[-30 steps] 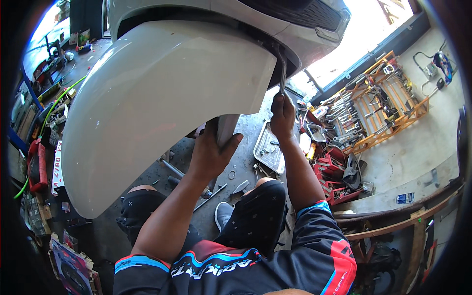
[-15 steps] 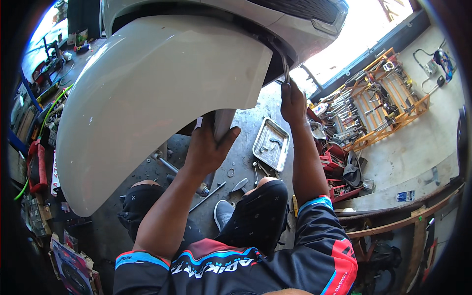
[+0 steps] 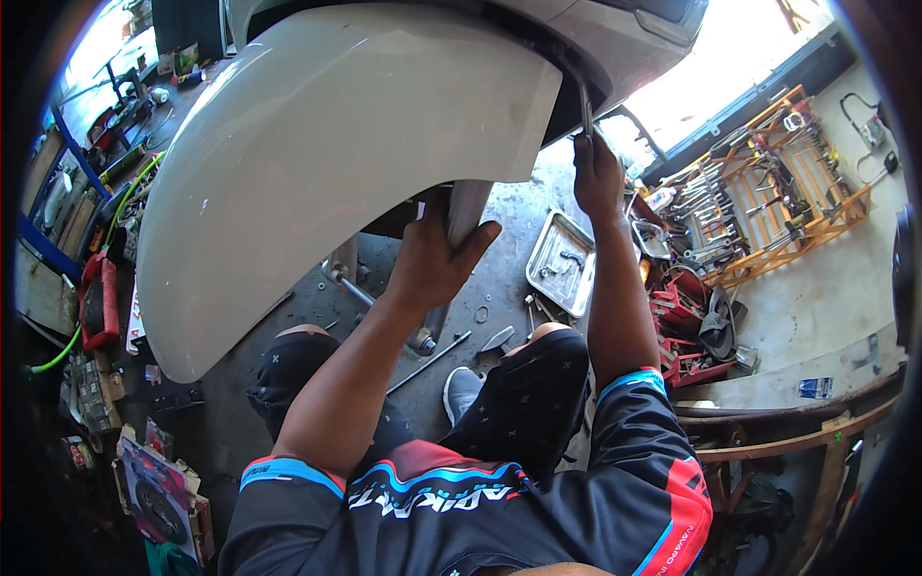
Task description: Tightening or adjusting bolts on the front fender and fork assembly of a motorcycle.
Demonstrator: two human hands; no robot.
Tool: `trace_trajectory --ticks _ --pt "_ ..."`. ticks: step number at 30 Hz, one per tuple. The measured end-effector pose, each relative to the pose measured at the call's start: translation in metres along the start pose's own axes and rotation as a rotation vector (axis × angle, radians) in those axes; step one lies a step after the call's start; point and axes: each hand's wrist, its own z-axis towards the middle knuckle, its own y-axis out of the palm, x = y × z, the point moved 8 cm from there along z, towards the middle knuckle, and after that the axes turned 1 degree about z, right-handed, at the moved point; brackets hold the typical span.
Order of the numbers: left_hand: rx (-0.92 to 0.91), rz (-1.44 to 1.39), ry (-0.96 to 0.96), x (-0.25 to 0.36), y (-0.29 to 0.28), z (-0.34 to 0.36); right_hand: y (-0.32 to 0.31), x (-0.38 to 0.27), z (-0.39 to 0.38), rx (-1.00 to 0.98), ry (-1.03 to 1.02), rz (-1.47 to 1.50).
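Observation:
A large white curved fender hangs in front of me, beneath white vehicle bodywork. My left hand reaches under its lower edge and lies against a grey upright tube. Its thumb is along the tube's right side, while the other fingers disappear behind the fender, so their grip is hidden. To the right, my right hand is closed around the lower end of a slim metal bar tool. That tool points upward beside the fender's right edge, its top reaching the dark gap under the bodywork.
A metal tray with small parts lies on the floor, near a long rod. Right of it stand red toolboxes and a wooden rack of wrenches. A red container and a green hose are at left.
The whole view has shifted, so the fender, tray and rack appear farther right and slightly higher. Both hands keep their places at the tube and the bar tool.

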Motion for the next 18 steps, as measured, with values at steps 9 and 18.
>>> trace_trajectory --ticks 9,18 --pt "0.006 -0.056 0.011 0.006 -0.002 -0.001 -0.003 -0.009 -0.005 -0.012 0.095 0.018" --pt "0.119 0.061 0.105 -0.002 -0.026 -0.034 -0.002 -0.002 0.001 0.022 -0.075 0.024"
